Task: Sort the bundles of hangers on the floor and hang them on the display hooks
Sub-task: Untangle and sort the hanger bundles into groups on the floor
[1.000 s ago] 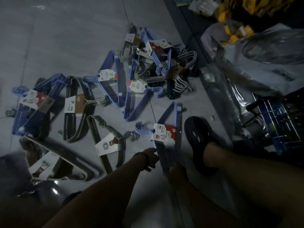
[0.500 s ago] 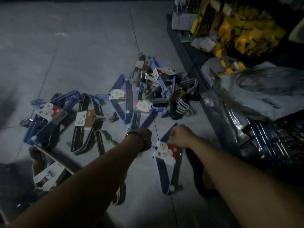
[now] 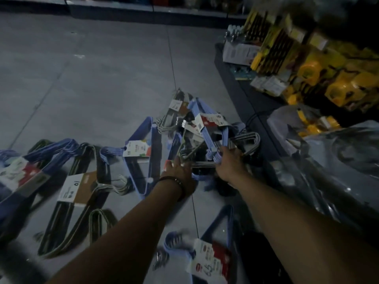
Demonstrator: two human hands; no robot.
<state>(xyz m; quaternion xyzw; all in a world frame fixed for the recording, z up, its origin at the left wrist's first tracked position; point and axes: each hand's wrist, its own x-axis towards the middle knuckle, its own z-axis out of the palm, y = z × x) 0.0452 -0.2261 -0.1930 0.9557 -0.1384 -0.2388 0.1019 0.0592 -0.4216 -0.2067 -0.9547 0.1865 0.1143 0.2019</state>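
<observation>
Several hanger bundles lie on the grey tiled floor (image 3: pixel 92 78). My right hand (image 3: pixel 229 163) grips the lower corner of a light-blue hanger bundle (image 3: pixel 207 130) with a red-and-white label, in the heap near the shelf base. My left hand (image 3: pixel 178 174), a dark band at its wrist, rests with fingers stretched forward on a bundle beside it, just right of a blue bundle (image 3: pixel 141 156) with a white label. Another blue bundle (image 3: pixel 213 261) with a red-and-white label lies close below my arms. The picture is dim and partly blurred.
A dark green bundle (image 3: pixel 75 191) with a brown-and-white label and a blue bundle (image 3: pixel 22 175) lie at the left. A low dark shelf (image 3: pixel 242 87) with yellow packaged goods (image 3: pixel 307 68) runs along the right. Clear plastic bags (image 3: pixel 338 160) lie at its foot.
Both hands have left the near blue bundle and reached forward to the heap. My right hand has taken hold of the light-blue bundle. The view has tilted upward.
</observation>
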